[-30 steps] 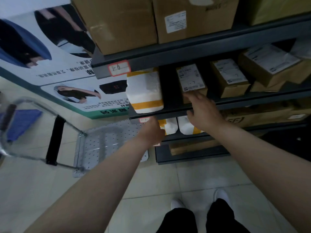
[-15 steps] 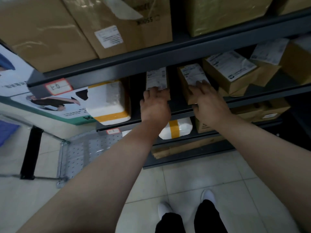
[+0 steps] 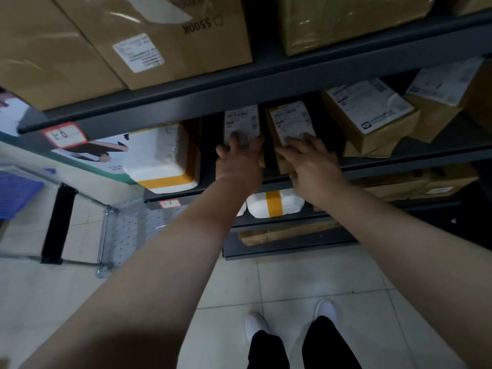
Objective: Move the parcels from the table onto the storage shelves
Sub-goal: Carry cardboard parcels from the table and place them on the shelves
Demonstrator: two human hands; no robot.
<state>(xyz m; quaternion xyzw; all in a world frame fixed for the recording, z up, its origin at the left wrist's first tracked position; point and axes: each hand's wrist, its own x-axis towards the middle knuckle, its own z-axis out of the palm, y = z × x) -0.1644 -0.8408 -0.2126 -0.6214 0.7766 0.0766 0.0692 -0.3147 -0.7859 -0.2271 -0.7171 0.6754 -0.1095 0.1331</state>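
Note:
Two small brown parcels with white labels stand side by side on the middle shelf [image 3: 386, 168] of a dark metal rack. My left hand [image 3: 239, 162] grips the lower end of the left parcel [image 3: 241, 121], fingers spread over its front. My right hand [image 3: 312, 166] lies on the right parcel [image 3: 288, 118], with the fingers flat on its label and the thumb low at its side. Both arms reach forward from the bottom of the view.
A white foam box with yellow tape [image 3: 162, 158] sits left of my hands on the same shelf, and labelled brown boxes [image 3: 370, 115] to the right. Large cartons [image 3: 159, 35] fill the shelf above. A foam box [image 3: 274, 205] lies below. A metal cart [image 3: 125, 225] stands at left.
My left hand rose from the lower shelf edge to the middle shelf with a small parcel and pushed it in beside the one under my right hand. The view moved closer.

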